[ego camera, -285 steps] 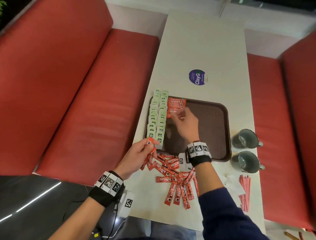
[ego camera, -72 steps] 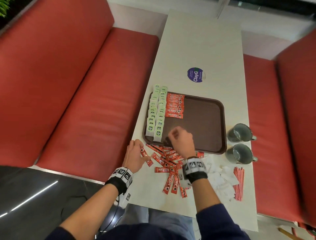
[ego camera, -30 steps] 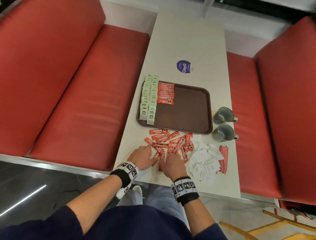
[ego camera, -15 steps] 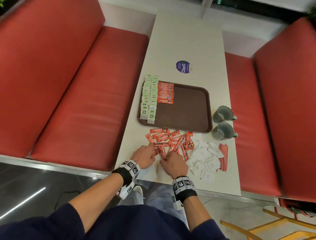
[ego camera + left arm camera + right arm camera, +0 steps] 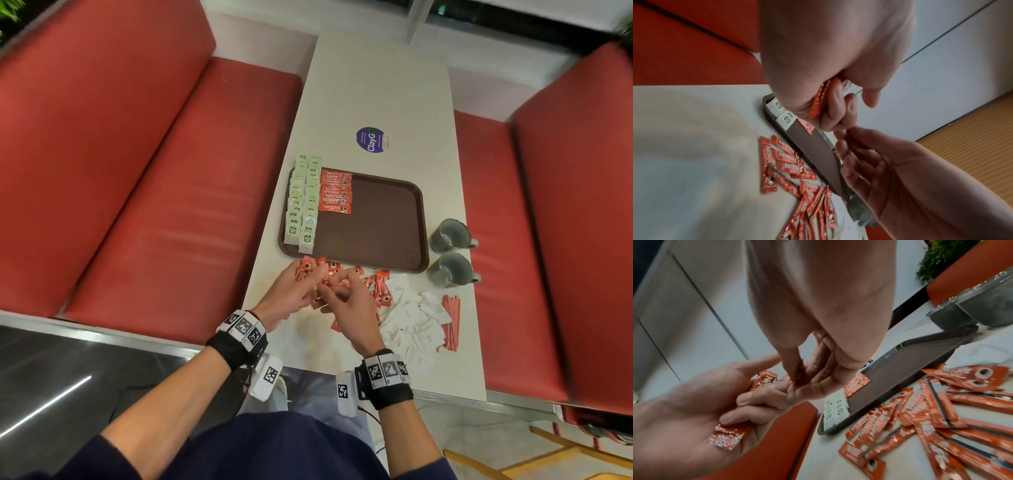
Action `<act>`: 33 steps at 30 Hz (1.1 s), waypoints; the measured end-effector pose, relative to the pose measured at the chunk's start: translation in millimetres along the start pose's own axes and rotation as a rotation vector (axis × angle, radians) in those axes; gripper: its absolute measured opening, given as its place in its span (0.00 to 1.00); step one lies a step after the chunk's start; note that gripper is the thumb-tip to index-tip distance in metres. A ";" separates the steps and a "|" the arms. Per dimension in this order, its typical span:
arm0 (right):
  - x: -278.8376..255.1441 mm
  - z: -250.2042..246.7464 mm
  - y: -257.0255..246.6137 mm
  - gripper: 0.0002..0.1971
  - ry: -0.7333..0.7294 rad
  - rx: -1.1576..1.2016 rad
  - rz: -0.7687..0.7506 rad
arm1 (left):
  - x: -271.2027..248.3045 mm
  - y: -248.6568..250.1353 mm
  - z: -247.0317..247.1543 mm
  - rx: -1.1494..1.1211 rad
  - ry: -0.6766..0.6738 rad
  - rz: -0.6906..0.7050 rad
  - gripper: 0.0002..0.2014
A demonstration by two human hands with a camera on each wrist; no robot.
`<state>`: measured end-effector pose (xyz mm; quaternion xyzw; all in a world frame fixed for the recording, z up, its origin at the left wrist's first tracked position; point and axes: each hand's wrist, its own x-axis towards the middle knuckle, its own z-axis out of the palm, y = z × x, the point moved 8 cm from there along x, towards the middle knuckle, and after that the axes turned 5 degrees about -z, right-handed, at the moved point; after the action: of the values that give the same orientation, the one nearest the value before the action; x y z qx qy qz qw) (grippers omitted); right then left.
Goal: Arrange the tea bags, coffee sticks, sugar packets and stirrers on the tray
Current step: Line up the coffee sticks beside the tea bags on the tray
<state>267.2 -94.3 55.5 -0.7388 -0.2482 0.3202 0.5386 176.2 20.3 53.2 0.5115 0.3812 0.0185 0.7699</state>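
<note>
A brown tray (image 5: pixel 380 233) lies mid-table. Two rows of green tea bags (image 5: pixel 303 202) line its left edge, with a short stack of red coffee sticks (image 5: pixel 335 193) beside them. More loose coffee sticks (image 5: pixel 382 287) lie on the table in front of the tray, then white sugar packets (image 5: pixel 411 322) and red stirrers (image 5: pixel 452 322) to the right. My left hand (image 5: pixel 308 277) is raised over the pile and grips a bundle of coffee sticks (image 5: pixel 727 434) in its curled fingers. My right hand (image 5: pixel 337 284) meets it and pinches a coffee stick at the left fingertips.
Two grey mugs (image 5: pixel 448 234) (image 5: pixel 450 269) stand right of the tray. A round blue sticker (image 5: pixel 370 139) is on the table beyond it. Red bench seats (image 5: pixel 171 205) flank the white table (image 5: pixel 376 85) on both sides.
Both hands have lifted off the loose pile near the table's front edge and come together just in front of the tray, with coffee sticks gathered in the left hand.
</note>
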 end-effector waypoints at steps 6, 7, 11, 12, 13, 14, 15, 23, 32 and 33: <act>9.6 -6.8 -26.1 0.10 -0.046 0.076 -0.033 | 2.2 19.4 -9.1 0.057 0.032 0.114 0.14; 11.0 -7.4 -27.8 0.10 -0.057 0.083 -0.034 | 2.6 21.2 -9.9 0.065 0.031 0.123 0.12; 16.7 -14.3 -25.5 0.09 -0.008 0.167 0.001 | 4.4 30.0 -13.4 0.061 0.087 0.168 0.07; 18.5 -16.4 -24.4 0.09 0.011 0.186 0.003 | 5.6 31.8 -13.6 0.045 0.105 0.166 0.08; 20.5 -18.7 -22.6 0.09 0.026 0.205 0.002 | 6.4 33.8 -13.6 0.016 0.120 0.157 0.07; 22.9 -21.0 -20.7 0.08 0.039 0.221 0.005 | 7.8 35.1 -14.0 -0.023 0.132 0.148 0.05; 25.4 -23.3 -18.5 0.08 0.047 0.235 0.012 | 8.9 36.7 -13.2 -0.070 0.140 0.142 0.07; 55.3 -41.7 -17.1 0.07 0.020 0.244 0.009 | 25.9 46.1 -6.0 -0.208 0.175 0.090 0.11; 135.1 -80.4 11.0 0.04 0.150 -0.067 0.010 | 66.6 30.3 -25.9 -0.416 0.131 -0.045 0.15; 150.6 -87.4 17.1 0.03 0.167 -0.165 0.003 | 69.0 27.0 -28.9 -0.414 0.131 -0.069 0.14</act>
<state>433.4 -47.9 27.1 -0.8050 -0.2270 0.2370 0.4943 217.3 84.5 30.2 0.3271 0.4357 0.1032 0.8322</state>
